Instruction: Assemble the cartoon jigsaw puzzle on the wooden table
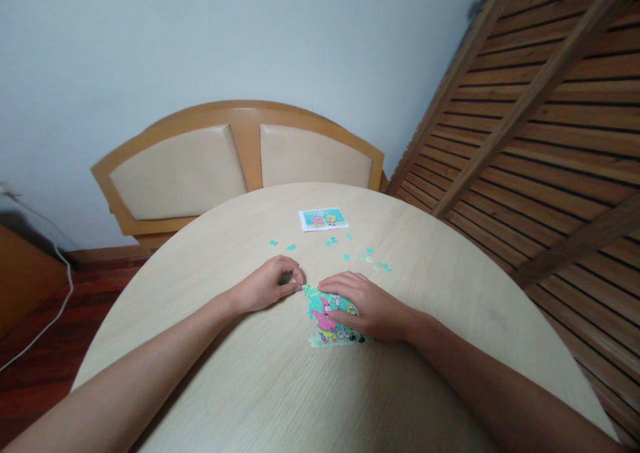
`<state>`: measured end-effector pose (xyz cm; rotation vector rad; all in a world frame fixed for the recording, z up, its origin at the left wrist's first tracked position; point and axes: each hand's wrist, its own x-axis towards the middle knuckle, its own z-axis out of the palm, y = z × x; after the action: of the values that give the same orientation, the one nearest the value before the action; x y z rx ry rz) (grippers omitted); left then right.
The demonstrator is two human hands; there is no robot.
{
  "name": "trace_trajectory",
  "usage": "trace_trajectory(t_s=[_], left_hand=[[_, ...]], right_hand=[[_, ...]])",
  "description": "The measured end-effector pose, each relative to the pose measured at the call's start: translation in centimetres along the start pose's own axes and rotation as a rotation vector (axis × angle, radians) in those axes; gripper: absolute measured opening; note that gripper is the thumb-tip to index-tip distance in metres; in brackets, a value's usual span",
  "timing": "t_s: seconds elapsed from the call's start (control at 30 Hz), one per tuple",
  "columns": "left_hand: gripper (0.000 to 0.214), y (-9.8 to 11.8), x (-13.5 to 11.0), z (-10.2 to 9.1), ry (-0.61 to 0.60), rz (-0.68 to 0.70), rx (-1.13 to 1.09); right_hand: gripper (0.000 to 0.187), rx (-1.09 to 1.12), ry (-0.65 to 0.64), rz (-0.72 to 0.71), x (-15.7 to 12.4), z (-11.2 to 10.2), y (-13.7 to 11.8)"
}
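A partly joined cartoon jigsaw puzzle (325, 319) in teal and pink lies on the round pale wooden table (250, 373). My right hand (367, 306) lies flat on its right half, fingers stretched out over the pieces. My left hand (267, 285) rests just left of the puzzle's top corner, fingers curled in a pinch on a small teal puzzle piece (285, 279). Several loose teal pieces (350, 253) are scattered beyond the hands. A small reference picture card (323, 218) lies farther back.
Two wooden chairs with cream padded backs (240, 159) stand behind the table against a pale blue wall. A slatted wooden frame (540, 119) leans at the right. A white cable (50, 306) runs over the dark floor at the left.
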<state>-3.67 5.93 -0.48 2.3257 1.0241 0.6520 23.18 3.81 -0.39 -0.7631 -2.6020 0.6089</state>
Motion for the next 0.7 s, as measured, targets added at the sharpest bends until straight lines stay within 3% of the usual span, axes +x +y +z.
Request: trace_trajectory(t_s=[0.17, 0.43, 0.7], left_hand=[[0.014, 0.82, -0.03, 0.13, 0.004, -0.012, -0.066], [0.016, 0.94, -0.47, 0.18, -0.039, 0.061, 0.064], [0.010, 1.06, -0.40, 0.60, -0.025, 0.072, 0.040]], right_hand=[[0.043, 0.005, 0.009, 0.020, 0.05, -0.03, -0.25], [0.042, -0.008, 0.003, 0.006, -0.02, 0.01, -0.11], [0.042, -0.017, -0.007, 0.004, 0.07, -0.02, -0.23]])
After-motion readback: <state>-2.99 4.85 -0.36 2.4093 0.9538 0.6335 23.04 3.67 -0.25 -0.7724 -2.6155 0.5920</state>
